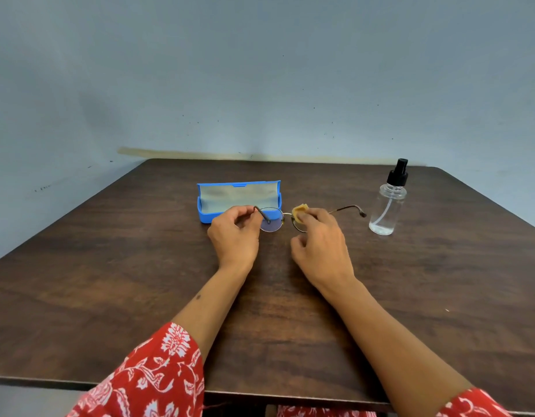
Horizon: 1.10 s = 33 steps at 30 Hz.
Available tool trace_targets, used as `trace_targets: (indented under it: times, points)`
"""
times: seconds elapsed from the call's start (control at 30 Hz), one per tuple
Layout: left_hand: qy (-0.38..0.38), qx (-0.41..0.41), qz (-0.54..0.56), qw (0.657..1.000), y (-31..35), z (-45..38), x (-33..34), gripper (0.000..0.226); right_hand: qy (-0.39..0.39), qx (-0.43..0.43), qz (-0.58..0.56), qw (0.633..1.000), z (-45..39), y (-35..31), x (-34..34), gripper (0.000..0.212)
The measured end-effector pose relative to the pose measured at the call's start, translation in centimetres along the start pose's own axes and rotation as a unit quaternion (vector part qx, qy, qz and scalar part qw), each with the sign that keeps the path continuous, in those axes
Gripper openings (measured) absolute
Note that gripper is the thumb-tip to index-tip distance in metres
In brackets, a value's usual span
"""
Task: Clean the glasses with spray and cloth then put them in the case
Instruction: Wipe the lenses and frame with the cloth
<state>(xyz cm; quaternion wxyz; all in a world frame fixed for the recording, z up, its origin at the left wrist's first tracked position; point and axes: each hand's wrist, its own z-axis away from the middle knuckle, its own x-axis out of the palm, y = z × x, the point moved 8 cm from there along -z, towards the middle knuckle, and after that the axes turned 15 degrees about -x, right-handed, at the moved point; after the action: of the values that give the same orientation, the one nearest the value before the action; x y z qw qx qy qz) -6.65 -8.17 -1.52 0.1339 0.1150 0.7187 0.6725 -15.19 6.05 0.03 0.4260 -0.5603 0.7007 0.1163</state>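
Observation:
Thin-framed round glasses (271,223) are held over the table, one temple arm sticking out to the right. My left hand (234,236) pinches the frame at its left side, by the left lens. My right hand (318,245) pinches a small yellow cloth (299,211) against the right lens, which it mostly hides. Just behind my left hand lies the blue case (239,200), open, with a grey lining. A clear spray bottle (388,203) with a black pump top stands upright to the right of the glasses.
Everything sits on a dark wooden table (140,281) pushed against a blue-grey wall. Its front edge runs near the bottom of the view, where my red patterned sleeves show.

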Motion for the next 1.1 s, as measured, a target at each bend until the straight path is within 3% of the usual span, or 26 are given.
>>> trace_targets:
  times: [0.17, 0.33, 0.47, 0.67, 0.83, 1.0, 1.1]
  points:
    - [-0.016, 0.006, 0.007, 1.000, 0.1, 0.1, 0.3, 0.015, 0.020, 0.040, 0.027, 0.999, 0.2, 0.9, -0.3, 0.043]
    - [-0.018, 0.012, 0.000, 1.000, 0.1, 0.1, 0.4, 0.016, 0.000, 0.000, -0.003, 1.000, -0.1, 0.1, 0.2, 0.048]
    - [-0.016, 0.012, 0.008, 1.000, 0.0, 0.0, 0.3, 0.015, 0.012, 0.038, 0.018, 0.999, 0.1, 0.9, -0.1, 0.041]
    - [-0.003, 0.007, 0.012, 1.000, -0.1, -0.1, 0.1, 0.015, -0.032, 0.012, 0.035, 0.999, 0.0, 0.3, 0.7, 0.042]
    - [-0.002, 0.009, 0.005, 1.000, 0.1, 0.0, 0.2, 0.015, -0.025, 0.067, 0.055, 0.996, 0.2, 1.3, 0.2, 0.037]
    - [0.002, -0.001, 0.013, 1.000, -0.1, -0.2, 0.0, 0.015, -0.051, 0.023, 0.048, 0.997, 0.0, 0.3, 0.7, 0.043]
    - [0.012, -0.012, 0.026, 1.000, -0.2, -0.3, -0.3, 0.014, -0.046, 0.054, 0.056, 0.996, 0.2, 0.9, 0.4, 0.040]
